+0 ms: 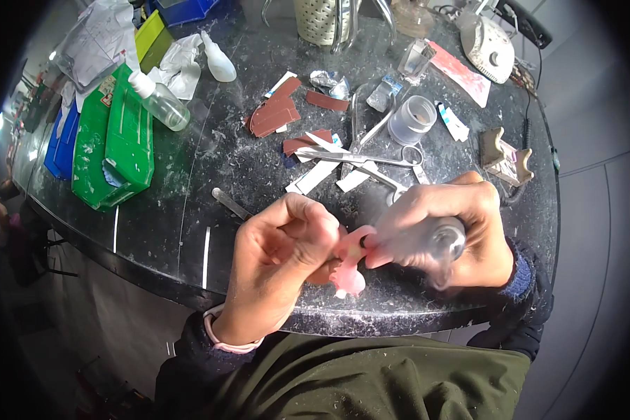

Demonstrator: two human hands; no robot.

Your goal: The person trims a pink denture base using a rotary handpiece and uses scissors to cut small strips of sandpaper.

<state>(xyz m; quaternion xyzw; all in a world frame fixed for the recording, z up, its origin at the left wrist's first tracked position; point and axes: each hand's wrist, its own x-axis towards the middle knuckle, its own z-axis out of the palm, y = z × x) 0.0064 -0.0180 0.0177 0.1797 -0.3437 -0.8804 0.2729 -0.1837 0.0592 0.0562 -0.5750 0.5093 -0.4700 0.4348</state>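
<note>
My left hand (276, 255) pinches a small pink, glossy piece that looks like a partial denture (348, 269), over the table's front edge. A rounded, paler part of it hangs lowest. My right hand (462, 217) is closed around a grey rotary handpiece (427, 241), blurred in places, its thick rear end pointing right. A dark tip meets or nearly meets the pink piece; I cannot tell if they touch. Fingertips of both hands come close together there. Just beyond the hands lie scissors (371, 159), and left of them a clear flat stick (231, 203).
Sandpaper pieces (274, 115), a clear jar (411, 120) and a beige stand (505, 157) are on the dusty black table (189, 157). Green bins (112, 147) and a spray bottle (159, 101) stand left. A perforated metal holder (318, 21) is at the back.
</note>
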